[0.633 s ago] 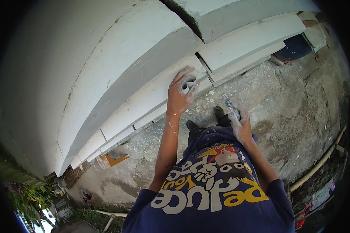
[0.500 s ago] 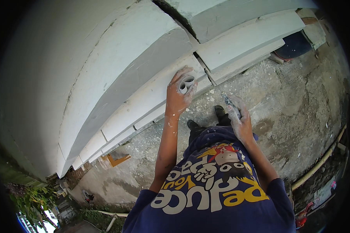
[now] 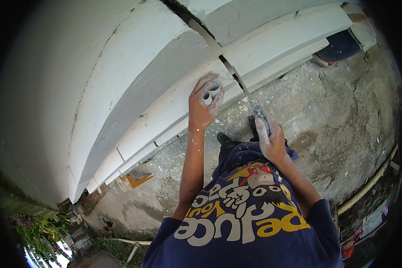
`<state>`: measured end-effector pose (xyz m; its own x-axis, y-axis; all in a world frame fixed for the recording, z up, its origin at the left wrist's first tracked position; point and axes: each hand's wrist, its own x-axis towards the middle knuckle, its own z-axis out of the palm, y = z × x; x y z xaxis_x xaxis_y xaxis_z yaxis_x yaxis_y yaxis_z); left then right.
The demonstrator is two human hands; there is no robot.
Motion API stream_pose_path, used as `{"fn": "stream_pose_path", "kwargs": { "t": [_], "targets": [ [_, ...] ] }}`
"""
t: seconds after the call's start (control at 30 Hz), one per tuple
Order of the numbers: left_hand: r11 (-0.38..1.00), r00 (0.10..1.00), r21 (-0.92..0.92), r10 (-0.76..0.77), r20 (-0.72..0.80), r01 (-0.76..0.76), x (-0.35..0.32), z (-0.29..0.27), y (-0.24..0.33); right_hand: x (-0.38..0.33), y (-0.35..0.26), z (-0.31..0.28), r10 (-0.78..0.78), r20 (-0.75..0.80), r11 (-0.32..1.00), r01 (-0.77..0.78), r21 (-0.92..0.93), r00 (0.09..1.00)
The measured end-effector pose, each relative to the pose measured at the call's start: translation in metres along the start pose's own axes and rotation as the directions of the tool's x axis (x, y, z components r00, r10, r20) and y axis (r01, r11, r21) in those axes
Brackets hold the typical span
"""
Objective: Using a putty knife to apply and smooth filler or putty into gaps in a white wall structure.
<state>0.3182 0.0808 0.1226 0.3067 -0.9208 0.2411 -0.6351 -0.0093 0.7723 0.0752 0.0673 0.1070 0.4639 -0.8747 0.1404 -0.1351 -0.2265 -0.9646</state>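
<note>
My left hand (image 3: 199, 109) is closed around two short, pale tube pieces (image 3: 213, 90), their open ends facing up. It is held over the white stepped moulding (image 3: 161, 111), just left of a dark gap (image 3: 178, 8) between two moulding sections. In my right hand (image 3: 274, 140) is the dusty, dark handle of a long-bladed hand tool (image 3: 259, 116). Its thin grey blade points up and left, in line with the gap. How deep the blade sits in the gap, and its exact kind, I cannot tell. Both hands are coated in white dust.
Rough concrete floor (image 3: 326, 111) with white crumbs lies below, where my dark shoes (image 3: 224, 138) stand. A dark basin-like object (image 3: 339, 47) is at the upper right. A yellow-brown angled piece (image 3: 138, 180) lies left; a pale pole (image 3: 366, 185) runs along the right.
The right hand and its tool have shifted slightly left and down, the handle turning more upright. My left hand has moved a little left, still holding the tube pieces.
</note>
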Motion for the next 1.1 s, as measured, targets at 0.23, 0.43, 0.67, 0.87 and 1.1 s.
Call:
{"fn": "stream_pose_path", "kwargs": {
  "t": [0.23,0.43,0.67,0.87,1.1],
  "targets": [
    [1.0,1.0,-0.021,-0.023,0.002,0.023,0.0,-0.001,0.003,0.003,0.011,0.012,0.094,0.07,0.995,-0.091,-0.043,0.993],
    [1.0,1.0,-0.001,-0.007,0.012,0.007,0.001,-0.001,0.005,0.001,0.017,0.024,0.111,0.117,0.988,-0.097,-0.123,0.987],
    [0.998,0.999,-0.035,-0.045,0.007,0.045,0.001,0.001,0.009,0.007,0.032,0.019,0.299,0.224,0.946,-0.258,-0.195,0.928],
    [0.998,0.998,-0.028,-0.061,-0.006,0.061,0.002,0.0,0.011,0.002,0.025,0.028,0.04,0.039,0.998,-0.038,-0.048,0.998],
    [1.0,1.0,-0.003,-0.023,0.011,0.023,0.001,-0.001,0.008,0.003,0.039,0.028,0.165,0.114,0.968,-0.183,0.171,0.98]
  ]
}}
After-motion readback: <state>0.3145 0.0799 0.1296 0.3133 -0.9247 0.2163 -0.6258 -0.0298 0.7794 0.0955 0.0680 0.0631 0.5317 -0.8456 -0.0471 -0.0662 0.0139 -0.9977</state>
